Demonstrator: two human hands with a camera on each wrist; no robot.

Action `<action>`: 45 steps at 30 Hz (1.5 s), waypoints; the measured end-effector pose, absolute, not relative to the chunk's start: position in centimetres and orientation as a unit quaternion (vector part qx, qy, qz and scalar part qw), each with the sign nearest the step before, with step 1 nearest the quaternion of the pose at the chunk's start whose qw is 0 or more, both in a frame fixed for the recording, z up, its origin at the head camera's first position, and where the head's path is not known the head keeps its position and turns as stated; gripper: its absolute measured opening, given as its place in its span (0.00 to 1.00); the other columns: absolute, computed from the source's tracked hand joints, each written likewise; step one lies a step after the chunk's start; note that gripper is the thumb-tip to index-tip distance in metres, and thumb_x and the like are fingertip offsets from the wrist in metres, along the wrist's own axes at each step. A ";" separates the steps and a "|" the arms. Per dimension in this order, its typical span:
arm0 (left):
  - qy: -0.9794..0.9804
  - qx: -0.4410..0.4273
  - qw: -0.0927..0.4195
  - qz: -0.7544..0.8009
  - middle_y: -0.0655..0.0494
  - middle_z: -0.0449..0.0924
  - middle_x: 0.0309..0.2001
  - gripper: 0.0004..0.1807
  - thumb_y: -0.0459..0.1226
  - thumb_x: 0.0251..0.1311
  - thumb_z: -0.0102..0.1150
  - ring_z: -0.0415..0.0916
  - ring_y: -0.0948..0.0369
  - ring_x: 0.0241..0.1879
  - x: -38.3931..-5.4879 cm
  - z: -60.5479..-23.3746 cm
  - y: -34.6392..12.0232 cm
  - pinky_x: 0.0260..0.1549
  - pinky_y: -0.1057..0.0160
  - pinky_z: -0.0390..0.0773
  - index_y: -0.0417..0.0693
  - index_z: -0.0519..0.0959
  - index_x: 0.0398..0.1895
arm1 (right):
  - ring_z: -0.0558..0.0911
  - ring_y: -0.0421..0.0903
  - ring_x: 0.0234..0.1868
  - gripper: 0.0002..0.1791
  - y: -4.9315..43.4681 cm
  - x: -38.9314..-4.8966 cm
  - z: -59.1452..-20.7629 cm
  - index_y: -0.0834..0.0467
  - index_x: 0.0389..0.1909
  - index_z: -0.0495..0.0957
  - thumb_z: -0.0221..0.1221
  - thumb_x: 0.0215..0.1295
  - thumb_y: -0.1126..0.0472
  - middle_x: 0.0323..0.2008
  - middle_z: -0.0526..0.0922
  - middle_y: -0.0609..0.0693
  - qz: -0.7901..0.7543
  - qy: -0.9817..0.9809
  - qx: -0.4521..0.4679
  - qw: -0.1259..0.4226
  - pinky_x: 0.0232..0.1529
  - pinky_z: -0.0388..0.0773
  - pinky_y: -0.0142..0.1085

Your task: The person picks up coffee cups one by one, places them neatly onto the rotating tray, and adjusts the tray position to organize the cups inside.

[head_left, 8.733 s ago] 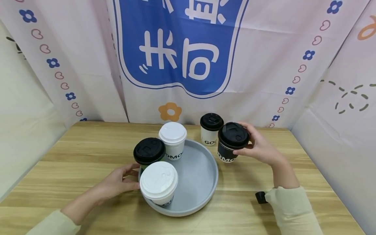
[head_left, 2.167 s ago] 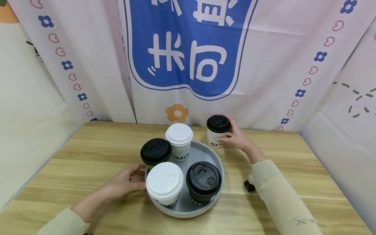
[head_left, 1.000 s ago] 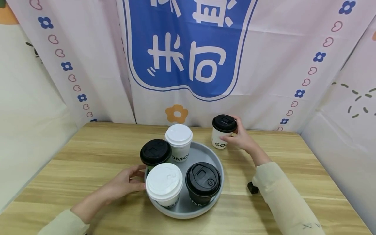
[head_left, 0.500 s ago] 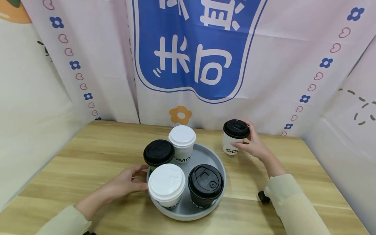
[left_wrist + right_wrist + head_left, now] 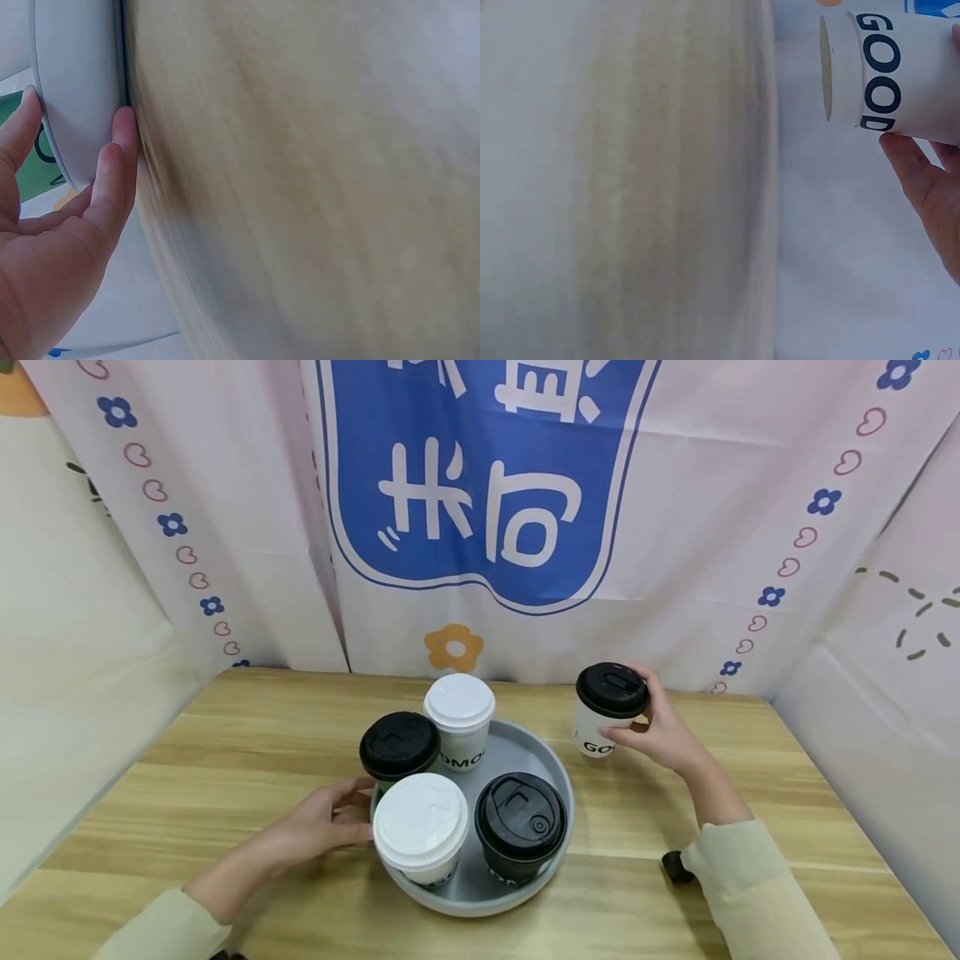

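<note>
My right hand grips a white paper coffee cup with a black lid right of the tray, fingers and thumb around its side. In the right wrist view this cup shows its base apart from the table. My left hand holds the left rim of a round grey tray. In the left wrist view the thumb is at the tray's upper edge, fingertips along its outer wall and lower edge. On the tray stand a white-lidded cup at the back, a green cup with black lid, a larger white-lidded cup and a black cup.
The tray rests on a wooden table. A printed cloth hangs along the table's back edge, with pale cloth walls at both sides. A small black object is by the right sleeve.
My right hand has taken hold of the white cup with the black lid and moved it right, off the table. Earlier, the black cup went from that hand onto the tray. The left hand stays at the rim.
</note>
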State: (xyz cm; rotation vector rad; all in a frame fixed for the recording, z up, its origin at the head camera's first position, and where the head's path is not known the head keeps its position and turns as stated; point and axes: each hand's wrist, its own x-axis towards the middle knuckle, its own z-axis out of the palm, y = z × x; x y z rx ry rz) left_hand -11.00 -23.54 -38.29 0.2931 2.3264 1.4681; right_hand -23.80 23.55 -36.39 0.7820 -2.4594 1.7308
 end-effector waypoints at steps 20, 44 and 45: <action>0.837 0.128 0.216 0.487 0.29 0.68 0.65 0.43 0.42 0.62 0.67 0.73 0.43 0.61 -13.4 -37.7 -24.5 0.54 0.55 0.80 0.29 0.57 0.72 | 0.80 0.33 0.53 0.53 24.1 -21.4 -34.9 0.54 0.75 0.49 0.67 0.53 0.79 0.60 0.73 0.36 0.564 -0.776 0.280 0.033 0.45 0.85 0.32; 0.757 0.032 0.257 0.600 0.41 0.77 0.55 0.43 0.40 0.66 0.61 0.83 0.53 0.48 -6.2 -37.7 -23.0 0.46 0.57 0.84 0.27 0.48 0.73 | 0.80 0.33 0.54 0.52 23.7 -21.1 -35.4 0.53 0.75 0.49 0.67 0.55 0.76 0.61 0.72 0.37 0.555 -0.786 0.273 0.017 0.45 0.85 0.33; 0.757 0.024 0.256 0.600 0.42 0.77 0.54 0.44 0.40 0.66 0.62 0.83 0.54 0.47 -5.8 -37.7 -22.7 0.46 0.57 0.84 0.28 0.48 0.73 | 0.80 0.34 0.54 0.52 23.7 -21.0 -35.4 0.53 0.75 0.50 0.67 0.55 0.76 0.61 0.72 0.37 0.556 -0.785 0.274 0.017 0.45 0.85 0.33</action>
